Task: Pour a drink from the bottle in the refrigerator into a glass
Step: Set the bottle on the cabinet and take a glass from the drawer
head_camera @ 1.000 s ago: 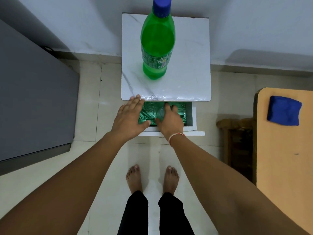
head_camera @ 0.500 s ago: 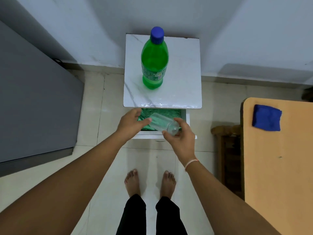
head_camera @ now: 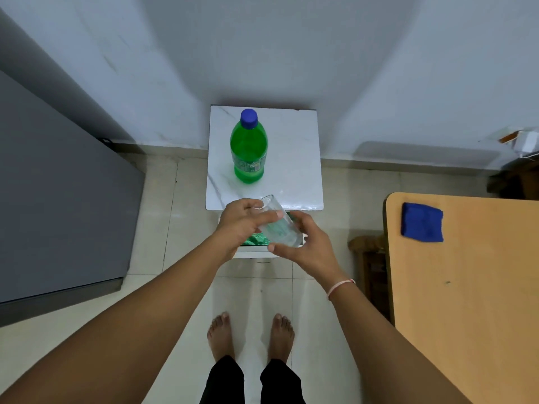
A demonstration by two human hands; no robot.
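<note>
Glass lifted from drawer, both hands gripping

Clear, smooth drinking glass, transparent enough to show crinkled, shiny green foil-like lining beneath. Translucent green plastic bottle with glossy sides and matt blue plastic cap. Polished white marble-look tabletop, faintly veined and reflective. Matt grey refrigerator panel. Smooth tan laminate table under soft blue cloth. Glossy pale floor tiles.
</note>
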